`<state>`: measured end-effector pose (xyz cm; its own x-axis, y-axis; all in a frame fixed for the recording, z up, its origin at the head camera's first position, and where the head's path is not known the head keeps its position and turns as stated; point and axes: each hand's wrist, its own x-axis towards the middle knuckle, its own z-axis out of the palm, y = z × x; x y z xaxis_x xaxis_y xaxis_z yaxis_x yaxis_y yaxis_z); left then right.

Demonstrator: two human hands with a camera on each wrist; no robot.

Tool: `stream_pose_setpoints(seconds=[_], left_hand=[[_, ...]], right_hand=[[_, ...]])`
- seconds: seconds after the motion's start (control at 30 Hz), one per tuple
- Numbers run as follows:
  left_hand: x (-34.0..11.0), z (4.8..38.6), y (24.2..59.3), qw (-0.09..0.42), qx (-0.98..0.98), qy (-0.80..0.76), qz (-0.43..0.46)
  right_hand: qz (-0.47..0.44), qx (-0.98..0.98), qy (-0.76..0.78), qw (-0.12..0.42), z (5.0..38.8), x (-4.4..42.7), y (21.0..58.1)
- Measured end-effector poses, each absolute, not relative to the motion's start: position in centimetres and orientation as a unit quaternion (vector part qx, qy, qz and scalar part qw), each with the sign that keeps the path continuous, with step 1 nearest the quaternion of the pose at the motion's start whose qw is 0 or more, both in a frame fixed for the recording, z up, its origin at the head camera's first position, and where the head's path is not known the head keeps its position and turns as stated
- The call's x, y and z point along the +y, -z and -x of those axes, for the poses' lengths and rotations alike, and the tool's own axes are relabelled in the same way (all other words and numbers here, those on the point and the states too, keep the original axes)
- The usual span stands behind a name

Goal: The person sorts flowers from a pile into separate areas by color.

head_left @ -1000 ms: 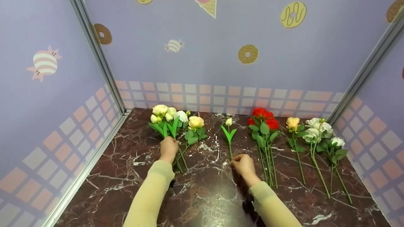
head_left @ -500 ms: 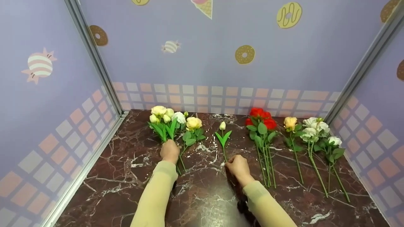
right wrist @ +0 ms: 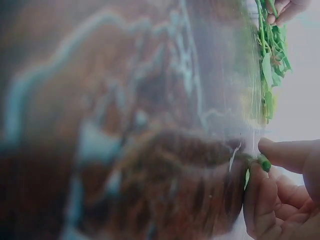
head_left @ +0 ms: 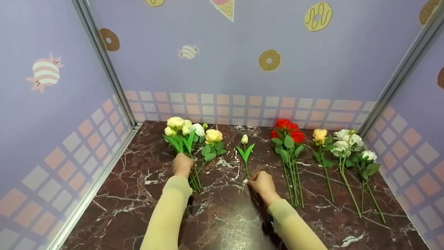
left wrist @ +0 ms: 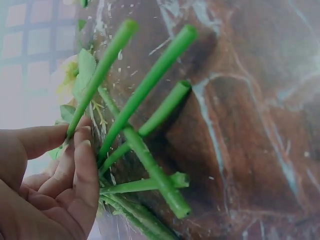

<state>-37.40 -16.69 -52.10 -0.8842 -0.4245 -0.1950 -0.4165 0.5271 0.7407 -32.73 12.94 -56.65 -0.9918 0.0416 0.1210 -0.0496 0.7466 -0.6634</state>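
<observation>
At the left, cream and white flowers (head_left: 175, 123) lie bunched, and my left hand (head_left: 183, 164) is over their stems. The left wrist view shows its thumb and fingers (left wrist: 82, 165) pinching one green stem (left wrist: 102, 75), with several other stem ends beside and below it. A single cream tulip (head_left: 244, 139) with two green leaves lies in the middle; my right hand (head_left: 262, 185) pinches the lower end of its stem. In the right wrist view the cut stem end (right wrist: 265, 163) shows between thumb and fingers.
A yellow rose (head_left: 214, 136) lies beside the left bunch. Red flowers (head_left: 285, 129), a peach rose (head_left: 319, 136) and white flowers (head_left: 343, 147) lie to the right on the marbled table (head_left: 222, 222). Patterned walls (head_left: 215, 62) stand behind and at both sides.
The tulip and my right hand have shifted slightly left in the head view, partly with the view itself. My left hand has moved a little left over the bunch, showing more stems beside it.
</observation>
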Motion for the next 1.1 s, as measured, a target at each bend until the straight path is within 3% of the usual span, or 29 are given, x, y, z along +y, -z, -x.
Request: stream_pose_setpoints(seconds=[0.23,0.63,1.1], left_hand=[[-17.1,38.1,52.3,-0.023,-0.799,0.538,-0.27],[-16.6,37.9,51.9,0.003,-0.679,0.69,-0.25],[-14.8,37.4,51.2,0.015,-0.666,0.715,-0.212]], right_hand=[[-0.006,-0.934,-0.351,0.063,32.7,12.9,56.8],[-0.01,-0.934,-0.352,0.061,32.8,12.9,56.6],[-0.008,-0.935,-0.347,0.07,32.8,12.9,56.0]])
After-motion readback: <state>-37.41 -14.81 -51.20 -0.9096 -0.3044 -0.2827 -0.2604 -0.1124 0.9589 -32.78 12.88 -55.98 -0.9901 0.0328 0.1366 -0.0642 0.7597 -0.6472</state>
